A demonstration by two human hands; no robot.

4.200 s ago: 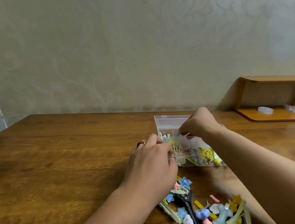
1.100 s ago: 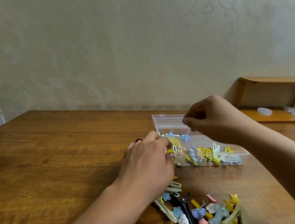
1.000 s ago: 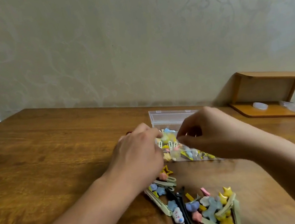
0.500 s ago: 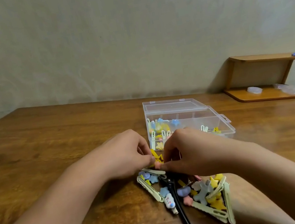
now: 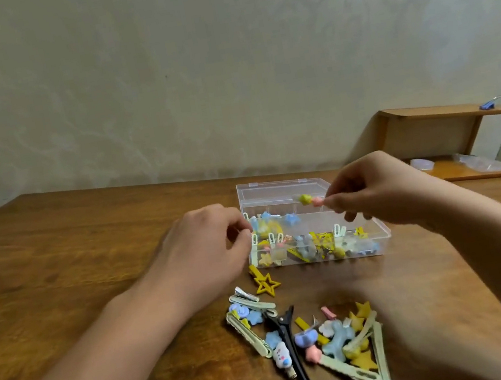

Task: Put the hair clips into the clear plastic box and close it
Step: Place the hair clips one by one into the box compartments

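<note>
right hand (image 5: 385, 190) pinching hair clip (image 5: 310, 199), no legible writing

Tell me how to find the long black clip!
Find the clear plastic box on the wooden table. The clip pile lies nearer the person. Through it runs the black clip, longest there and the only dark one.

1. The right hand (image 5: 385, 190) pinches a small hair clip (image 5: 310, 199) above the open clear plastic box (image 5: 312, 229).
2. The left hand (image 5: 206, 253) touches the box's left edge.
3. Loose clips (image 5: 316, 334) lie on the table (image 5: 57, 272).
</note>
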